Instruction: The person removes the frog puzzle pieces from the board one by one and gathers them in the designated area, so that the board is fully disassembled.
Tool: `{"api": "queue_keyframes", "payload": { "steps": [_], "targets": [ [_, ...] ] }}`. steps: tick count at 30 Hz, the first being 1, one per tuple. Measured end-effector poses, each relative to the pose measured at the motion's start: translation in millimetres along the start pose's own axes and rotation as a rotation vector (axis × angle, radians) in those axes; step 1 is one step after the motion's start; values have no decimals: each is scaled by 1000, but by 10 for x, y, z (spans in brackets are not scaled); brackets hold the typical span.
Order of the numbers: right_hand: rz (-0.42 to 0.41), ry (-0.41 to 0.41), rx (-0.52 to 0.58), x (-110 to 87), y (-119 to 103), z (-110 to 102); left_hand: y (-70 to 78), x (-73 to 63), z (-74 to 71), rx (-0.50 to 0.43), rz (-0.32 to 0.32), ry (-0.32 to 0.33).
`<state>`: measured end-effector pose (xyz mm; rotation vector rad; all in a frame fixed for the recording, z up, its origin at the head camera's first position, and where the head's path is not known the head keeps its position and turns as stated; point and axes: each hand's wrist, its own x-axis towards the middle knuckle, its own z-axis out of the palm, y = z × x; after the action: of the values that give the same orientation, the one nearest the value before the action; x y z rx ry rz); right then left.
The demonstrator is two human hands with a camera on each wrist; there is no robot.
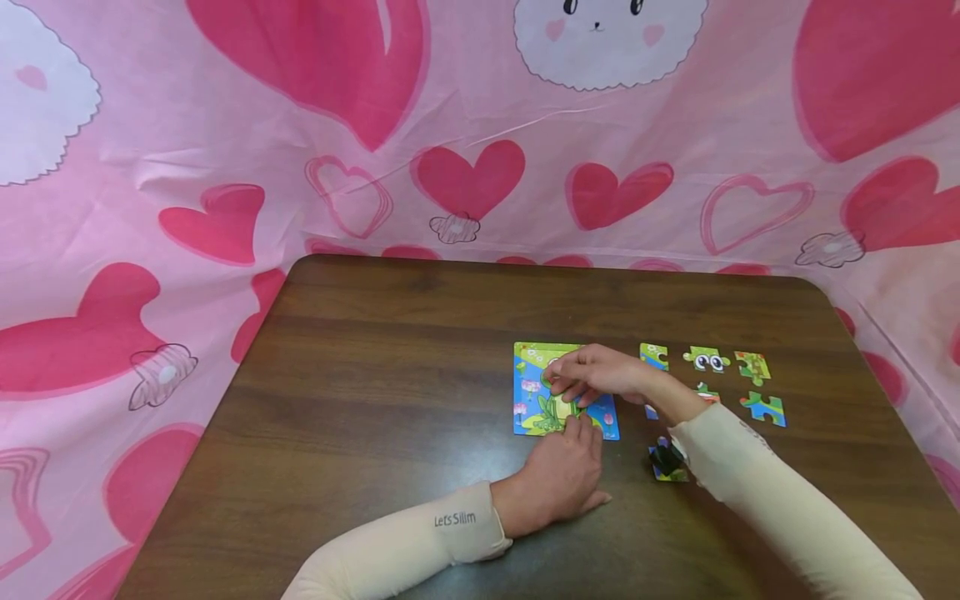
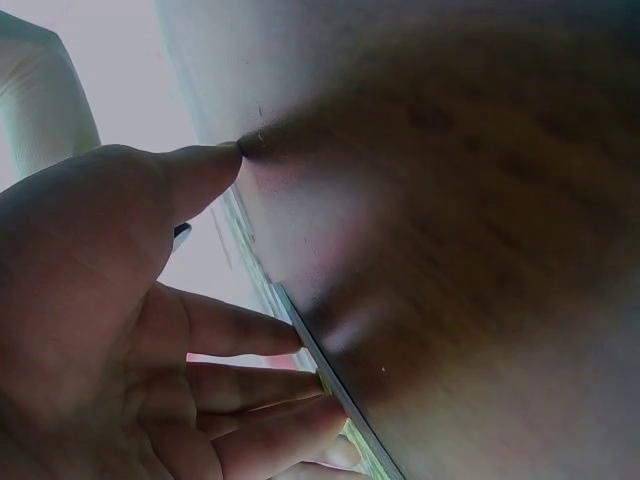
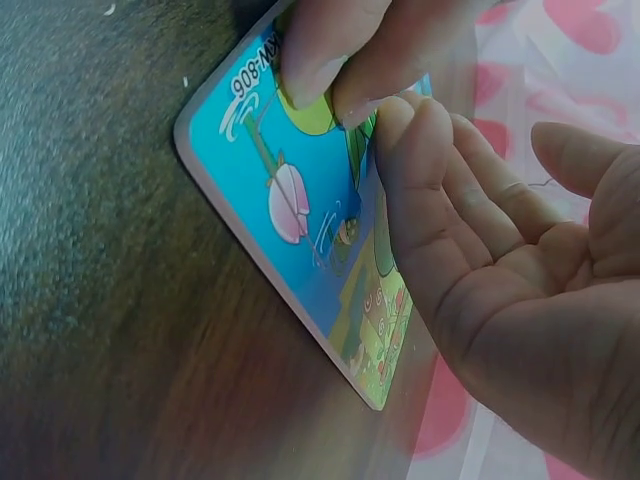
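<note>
A jigsaw board (image 1: 527,358) with a frog picture lies on the table in front of me. My left hand (image 1: 561,477) rests its fingertips on the board's near edge, the fingers mostly straight. In the left wrist view that hand's thumb (image 2: 200,180) is spread away from the board. My right hand (image 1: 600,371) reaches over the board from the right, its fingertips touching the picture's middle. The right wrist view shows its thumb (image 3: 575,155) held apart from the fingers. Whatever lies beneath those fingertips is hidden.
To the right of the board lie several loose jigsaw pieces, among them one with eyes (image 1: 707,360), a blue and green one (image 1: 763,408) and one (image 1: 671,475) partly hidden by a black object (image 1: 663,455) at my right wrist. A pink heart-patterned cloth (image 1: 465,108) hangs behind the brown table (image 1: 360,375).
</note>
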<state>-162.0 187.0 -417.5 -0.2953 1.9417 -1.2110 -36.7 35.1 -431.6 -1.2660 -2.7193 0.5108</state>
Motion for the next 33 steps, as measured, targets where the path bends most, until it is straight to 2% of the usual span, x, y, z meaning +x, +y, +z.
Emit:
{"api": "queue_keyframes", "payload": {
  "steps": [4,11,19,28,33],
  "targets": [
    [14,10,-9,-9,-26,15,-8,9,-7,-9,4,-15],
    [49,-32,-66,-14,-55,24,-23,34,2,-9,22,-26],
    [31,-52,-91,-11,-44,27,-22,32,5,-34,35,-25],
    [-4,-24,-150,-12,-50,33,-45,35,-20,-38,47,-27],
    [-14,-34,-154,-9,-49,34,-75,51,-35,-93,38,-55]
  ]
}}
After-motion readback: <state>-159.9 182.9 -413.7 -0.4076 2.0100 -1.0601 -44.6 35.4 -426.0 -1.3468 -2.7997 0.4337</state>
